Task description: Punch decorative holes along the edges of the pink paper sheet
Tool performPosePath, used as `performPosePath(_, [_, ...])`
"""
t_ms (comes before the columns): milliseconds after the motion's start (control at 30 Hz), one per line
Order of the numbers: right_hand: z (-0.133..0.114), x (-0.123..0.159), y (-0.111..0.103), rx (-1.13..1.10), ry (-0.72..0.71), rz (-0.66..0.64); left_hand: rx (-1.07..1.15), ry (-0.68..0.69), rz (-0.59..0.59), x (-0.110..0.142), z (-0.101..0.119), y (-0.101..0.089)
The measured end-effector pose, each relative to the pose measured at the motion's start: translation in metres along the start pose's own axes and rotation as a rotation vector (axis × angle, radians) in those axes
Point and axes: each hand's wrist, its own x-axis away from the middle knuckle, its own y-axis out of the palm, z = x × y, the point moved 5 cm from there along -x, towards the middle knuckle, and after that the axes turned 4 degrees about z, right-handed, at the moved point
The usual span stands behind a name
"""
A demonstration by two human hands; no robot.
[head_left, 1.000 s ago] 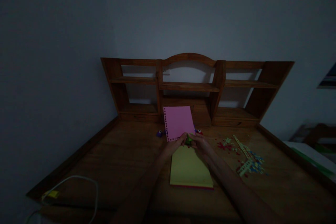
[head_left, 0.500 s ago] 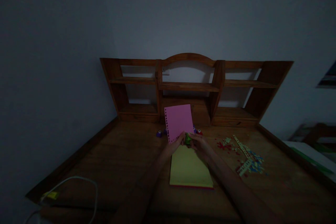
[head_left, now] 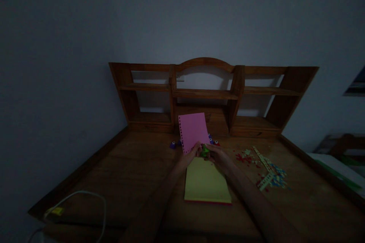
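Note:
Both of my hands are closed on a small green object (head_left: 205, 151) above the far end of a notepad. My left hand (head_left: 192, 153) pinches it from the left, and my right hand (head_left: 218, 156) grips it from the right. Dim light and my fingers hide its exact kind. The notepad (head_left: 207, 184) has a yellow top page and lies flat below my hands. Behind my left hand a pink sheet (head_left: 194, 131) with punched holes down its left edge stands tilted up.
Small purple (head_left: 173, 145) and red (head_left: 216, 143) figures with eyes sit around the pink sheet. Scattered red, blue and pale plastic pieces (head_left: 269, 171) lie to the right. A wooden shelf (head_left: 205, 93) stands at the back, a white cable (head_left: 85, 193) at front left.
The green object has turned slightly between my fingers and shows more of itself. The pink sheet's right edge has shifted a little left, revealing more of a figure behind it.

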Motion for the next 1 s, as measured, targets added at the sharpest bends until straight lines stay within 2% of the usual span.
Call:
performPosePath(200, [-0.005, 0.000, 0.000, -0.030, -0.016, 0.026, 0.017, 0.038, -0.014, -0.001, 0.001, 0.001])
performPosePath(500, [-0.010, 0.002, -0.004, -0.020, -0.041, 0.067, 0.022, 0.089, 0.031, -0.002, 0.002, 0.000])
performPosePath(667, [-0.006, -0.001, -0.008, -0.038, -0.026, 0.046, 0.037, 0.098, -0.028, -0.003, 0.001, 0.004])
performPosePath(800, [-0.002, -0.004, -0.011, -0.019, -0.020, 0.047, 0.019, 0.104, -0.017, -0.003, 0.002, 0.004])
performPosePath(1000, [-0.003, -0.003, -0.008, -0.015, -0.022, 0.032, 0.005, 0.084, -0.064, -0.006, -0.003, 0.005])
